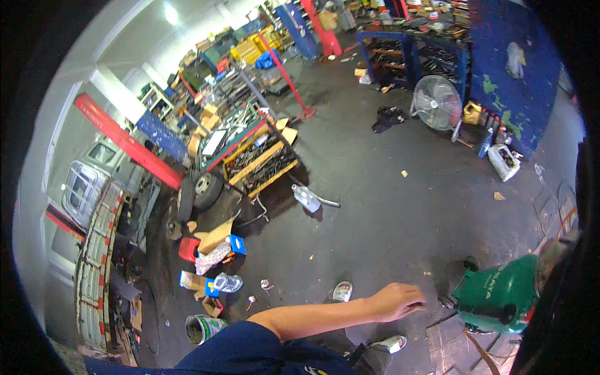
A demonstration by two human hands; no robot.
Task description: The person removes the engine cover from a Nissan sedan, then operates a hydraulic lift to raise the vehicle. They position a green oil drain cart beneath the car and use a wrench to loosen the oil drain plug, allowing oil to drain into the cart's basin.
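My left arm reaches across my body from the dark blue sleeve, with the forearm bare. At its end my left hand [397,302] hangs in the air above the dark floor. Its fingers are curled in and slightly blurred; whether anything small sits in them is hidden. Closest to it on the right stands a green machine [497,292] with dark fittings, which the hand does not touch. Below the arm show my light-coloured shoes, one shoe [342,291] just beyond the forearm and the other shoe [390,344] nearer. My right hand is out of the picture.
A tool cart [265,164] full of metal parts stands ahead, a plastic jug [306,199] beside it. Opened boxes [215,237] and a bucket [204,329] lie left, near a truck bed [97,275]. A floor fan [437,103] and white bag [504,162] stand far right.
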